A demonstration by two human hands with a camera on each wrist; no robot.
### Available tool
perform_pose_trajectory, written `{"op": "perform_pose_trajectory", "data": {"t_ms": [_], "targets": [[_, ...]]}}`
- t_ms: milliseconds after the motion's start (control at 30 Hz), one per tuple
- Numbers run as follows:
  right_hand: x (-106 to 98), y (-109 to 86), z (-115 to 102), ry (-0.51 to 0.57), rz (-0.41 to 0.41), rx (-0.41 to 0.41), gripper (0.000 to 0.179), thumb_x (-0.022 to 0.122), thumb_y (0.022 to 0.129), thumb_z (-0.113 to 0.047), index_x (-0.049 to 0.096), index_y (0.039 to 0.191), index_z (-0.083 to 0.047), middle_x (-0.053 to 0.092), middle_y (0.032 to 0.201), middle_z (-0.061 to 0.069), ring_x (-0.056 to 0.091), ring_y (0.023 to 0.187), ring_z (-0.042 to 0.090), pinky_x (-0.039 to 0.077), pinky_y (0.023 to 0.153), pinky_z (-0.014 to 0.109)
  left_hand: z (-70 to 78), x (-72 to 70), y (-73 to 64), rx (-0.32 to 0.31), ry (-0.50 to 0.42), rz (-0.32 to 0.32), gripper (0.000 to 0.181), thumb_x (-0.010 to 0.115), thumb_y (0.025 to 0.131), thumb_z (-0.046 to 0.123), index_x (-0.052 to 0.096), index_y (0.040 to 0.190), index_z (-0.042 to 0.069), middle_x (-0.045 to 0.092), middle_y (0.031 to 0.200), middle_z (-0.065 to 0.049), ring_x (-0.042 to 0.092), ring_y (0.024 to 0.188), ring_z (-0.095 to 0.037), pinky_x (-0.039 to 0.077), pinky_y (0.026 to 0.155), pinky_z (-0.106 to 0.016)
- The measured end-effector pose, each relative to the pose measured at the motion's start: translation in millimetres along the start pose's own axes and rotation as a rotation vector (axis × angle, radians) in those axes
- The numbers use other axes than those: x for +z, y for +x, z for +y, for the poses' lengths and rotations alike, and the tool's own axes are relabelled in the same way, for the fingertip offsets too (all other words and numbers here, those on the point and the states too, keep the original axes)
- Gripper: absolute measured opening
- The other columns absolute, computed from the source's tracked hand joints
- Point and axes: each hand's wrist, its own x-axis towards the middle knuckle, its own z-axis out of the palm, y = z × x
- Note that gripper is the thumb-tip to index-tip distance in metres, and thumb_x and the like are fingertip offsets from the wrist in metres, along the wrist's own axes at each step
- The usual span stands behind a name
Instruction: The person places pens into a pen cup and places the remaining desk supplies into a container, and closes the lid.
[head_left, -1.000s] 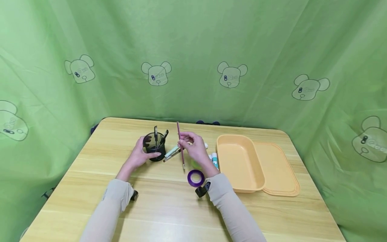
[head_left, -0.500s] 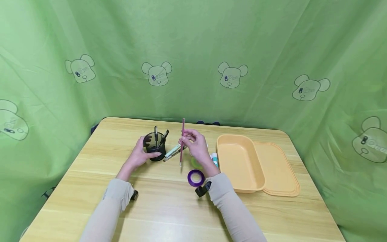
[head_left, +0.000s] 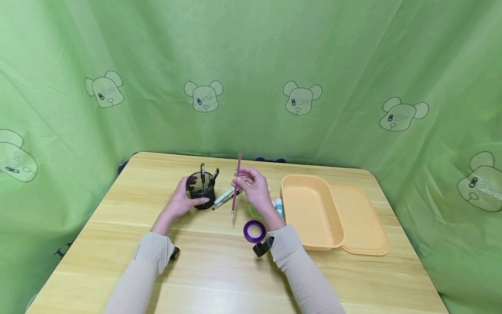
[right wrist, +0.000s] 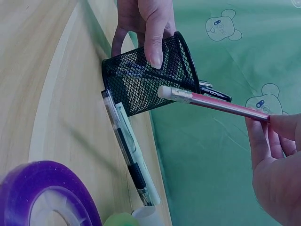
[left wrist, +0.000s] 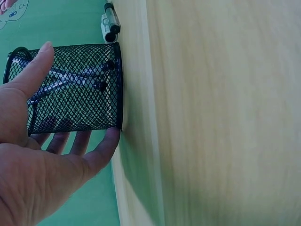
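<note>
My left hand [head_left: 182,201] grips a black mesh pen holder [left wrist: 80,99] round its side, thumb on the near face and fingers behind. Several black pens [head_left: 202,174] stand inside the holder, their caps above the rim. To its right, my right hand [head_left: 253,188] pinches a pink pencil [right wrist: 225,106] between thumb and fingers. The pencil is raised above the table, its white eraser [right wrist: 165,92] at the lower end. Beside the holder's base lie a clear-barrelled pen [right wrist: 123,141] and a pale green pen [right wrist: 139,155], side by side on the table.
A roll of purple tape [head_left: 254,231] lies below my right wrist. Near it are a green round item [head_left: 254,212], partly hidden, and a white-and-blue tube [head_left: 279,206]. An orange box [head_left: 311,213] and its lid [head_left: 362,220] lie to the right. Green curtain [head_left: 251,126] surrounds the table.
My right hand has lifted slightly, and the pencil has swung round, its eraser end now further left and its top further right. The left hand keeps its place on the pen holder.
</note>
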Motion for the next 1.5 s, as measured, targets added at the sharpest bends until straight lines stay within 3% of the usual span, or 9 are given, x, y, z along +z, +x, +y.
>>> {"op": "perform_pose_trajectory", "data": {"t_ms": [233,400,533,700,867,1033,1267,1500], "targets": [[-0.6,-0.6,0.1,0.023,-0.02,0.002,0.037,0.062,0.096,0.009,0.056,0.133,0.011,0.061,0.126,0.03,0.07,0.09,0.012,0.064,0.085,0.027,0.0,-0.4,-0.5,-0.006,0.001,-0.002,0.106,0.092,0.077,0.027,0.028,0.16,0.013,0.033,0.163,-0.017,0.031,0.152,-0.039,0.022,0.128,-0.06],[-2.1,-2.1,-0.7,0.032,-0.035,0.03,0.039,0.062,0.099,0.005,0.053,0.137,0.009,0.062,0.118,0.017,0.072,0.087,0.014,0.065,0.076,0.025,-0.1,0.1,-0.5,-0.003,0.007,0.004,0.105,0.092,0.077,0.026,0.029,0.159,0.012,0.034,0.162,-0.017,0.032,0.151,-0.039,0.023,0.128,-0.059],[-2.3,-2.2,-1.0,0.042,-0.033,0.047,0.039,0.061,0.101,0.002,0.054,0.139,0.004,0.062,0.115,0.01,0.074,0.088,0.02,0.066,0.077,0.031,-0.3,0.1,-0.3,0.0,0.012,0.006,0.104,0.092,0.077,0.026,0.029,0.159,0.012,0.033,0.162,-0.018,0.032,0.151,-0.04,0.024,0.127,-0.06],[-1.5,-2.2,-1.7,0.061,-0.029,0.045,0.038,0.061,0.101,0.001,0.053,0.138,0.002,0.063,0.116,0.011,0.074,0.089,0.028,0.066,0.081,0.042,-0.1,-0.2,-0.4,0.005,0.015,0.005,0.104,0.091,0.078,0.026,0.029,0.16,0.012,0.033,0.162,-0.018,0.031,0.152,-0.04,0.023,0.127,-0.06],[-1.4,-2.4,-1.1,0.041,-0.015,0.035,0.042,0.062,0.099,0.003,0.053,0.14,-0.005,0.064,0.118,0.014,0.075,0.083,0.021,0.066,0.078,0.044,-0.8,-0.6,-0.6,0.0,0.021,0.0,0.106,0.091,0.078,0.028,0.027,0.161,0.012,0.031,0.164,-0.018,0.029,0.153,-0.04,0.022,0.127,-0.061],[-1.5,-2.5,-0.7,0.037,-0.008,0.006,0.048,0.062,0.098,0.005,0.05,0.142,-0.01,0.061,0.125,0.024,0.075,0.08,0.019,0.066,0.078,0.051,-1.2,-0.8,-0.9,-0.005,0.025,-0.004,0.107,0.091,0.078,0.03,0.026,0.162,0.012,0.029,0.165,-0.018,0.027,0.154,-0.041,0.021,0.127,-0.062],[-2.2,-2.1,0.8,0.044,-0.019,-0.031,0.036,0.061,0.099,0.005,0.057,0.134,0.004,0.062,0.12,0.019,0.074,0.079,0.015,0.067,0.075,0.04,0.1,-1.2,-0.7,0.001,0.02,0.002,0.106,0.091,0.078,0.028,0.026,0.161,0.011,0.03,0.164,-0.018,0.028,0.153,-0.041,0.021,0.128,-0.061],[-3.3,-2.1,0.5,0.051,-0.046,-0.016,0.039,0.06,0.1,0.005,0.059,0.139,-0.001,0.058,0.133,0.026,0.074,0.08,0.014,0.066,0.075,0.032,0.5,-1.6,-0.7,-0.017,0.013,-0.003,0.107,0.091,0.078,0.029,0.027,0.161,0.014,0.03,0.165,-0.017,0.028,0.153,-0.04,0.021,0.127,-0.061]]}}
